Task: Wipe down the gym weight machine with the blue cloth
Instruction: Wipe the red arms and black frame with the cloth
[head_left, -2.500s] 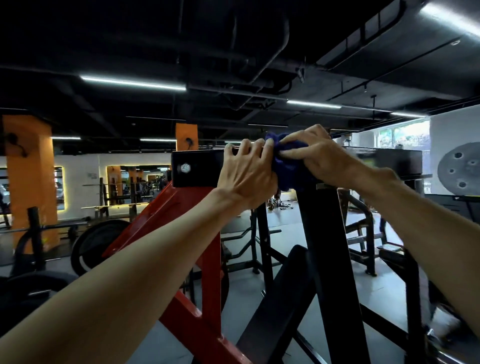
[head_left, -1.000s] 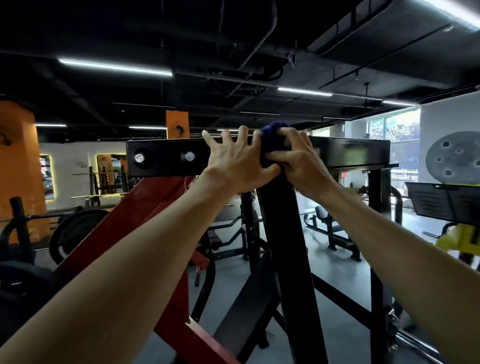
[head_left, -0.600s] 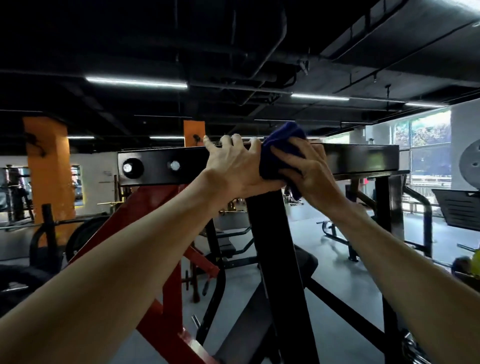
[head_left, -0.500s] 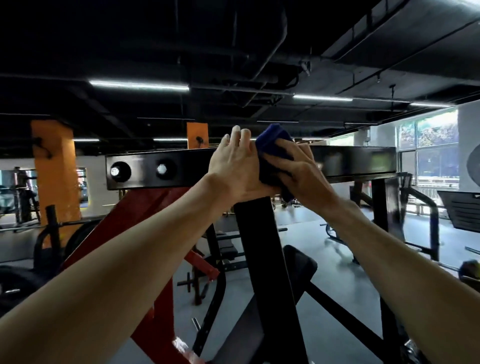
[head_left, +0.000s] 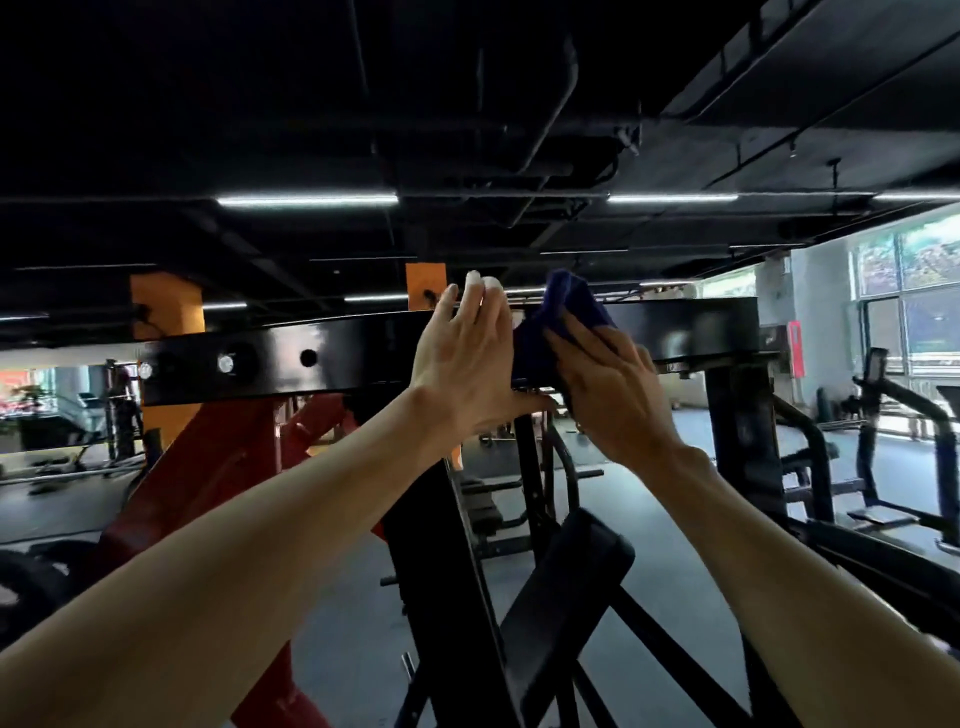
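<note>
At the top of the gym weight machine (head_left: 363, 353), a black horizontal crossbeam (head_left: 332, 356) spans the view at head height. The blue cloth (head_left: 558, 322) lies against the front face of this crossbeam, right of centre, with its upper corner standing above the beam's top edge. The right hand (head_left: 608, 395) presses the cloth flat to the beam; its fingers are straight, held close together, and laid over the cloth's lower part. The left hand (head_left: 467, 364) is just beside the cloth on its left, fingers extended upward and slightly apart, thumb pointing right under the cloth; whether its palm contacts the beam cannot be determined. Bolts (head_left: 225, 363) sit at the beam's left end. A red frame member (head_left: 208, 467) slopes down below left. A black padded seat (head_left: 571, 587) is below the hands.
</note>
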